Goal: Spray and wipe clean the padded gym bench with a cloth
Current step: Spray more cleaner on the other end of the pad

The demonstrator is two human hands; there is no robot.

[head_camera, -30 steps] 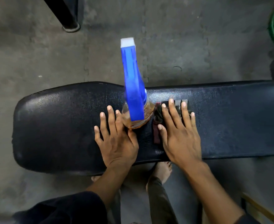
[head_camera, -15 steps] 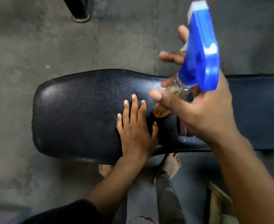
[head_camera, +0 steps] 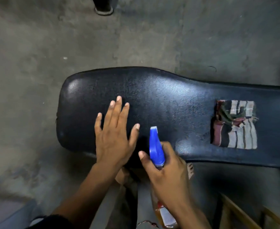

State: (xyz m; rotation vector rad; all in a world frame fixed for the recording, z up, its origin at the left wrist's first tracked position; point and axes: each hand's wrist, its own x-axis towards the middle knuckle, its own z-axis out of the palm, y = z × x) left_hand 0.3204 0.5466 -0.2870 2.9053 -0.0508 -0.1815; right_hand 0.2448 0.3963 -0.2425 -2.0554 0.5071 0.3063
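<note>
The black padded gym bench runs from centre left to the right edge. My left hand lies flat on its wide left end, fingers spread, holding nothing. My right hand grips a spray bottle with a blue trigger head at the bench's near edge; the white nozzle points away from me over the pad. The bottle's amber body shows below my wrist. A folded striped cloth lies on the bench to the right, apart from both hands.
Grey concrete floor surrounds the bench. A black post foot stands at the top. A wooden frame sits at the lower right. My bare feet and trouser legs are under the bench's near edge.
My right hand has brought the spray bottle down from high above the bench to its near edge. The cloth lies uncovered on the right. My left hand stays flat on the pad.
</note>
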